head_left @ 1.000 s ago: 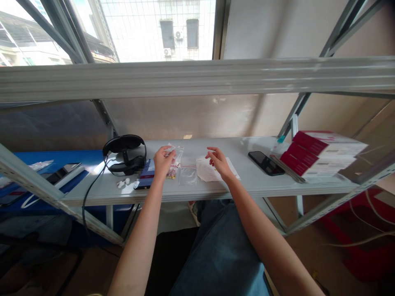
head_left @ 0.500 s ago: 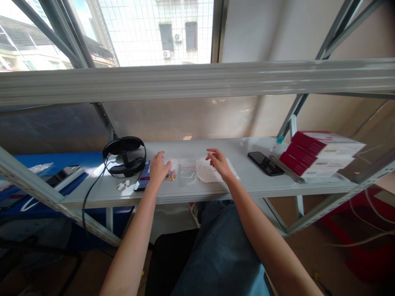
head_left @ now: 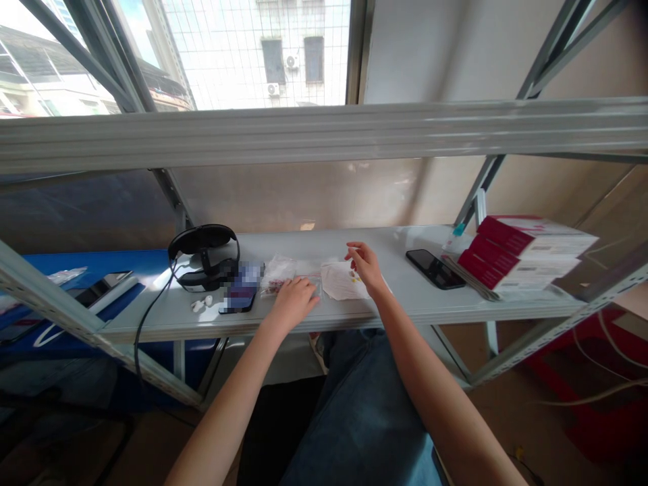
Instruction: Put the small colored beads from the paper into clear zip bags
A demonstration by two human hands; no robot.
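Note:
My left hand lies palm down, fingers stretched out, over a small clear zip bag and hides most of it. Just left of it is another clear bag with small reddish pieces inside. My right hand hovers at the right side of a white paper sheet, its fingers loosely bent and apart with nothing visible in them. Several small yellow and reddish pieces lie on the paper beside that hand.
Left on the shelf are a lit phone, white earbuds and a black headset with its cable hanging over the edge. To the right lie a dark phone and stacked red-and-white boxes. A metal beam crosses above.
My left hand has moved right, from beside the bag of pieces onto the other zip bag. The phone beside it is more visible. My right hand has shifted slightly right.

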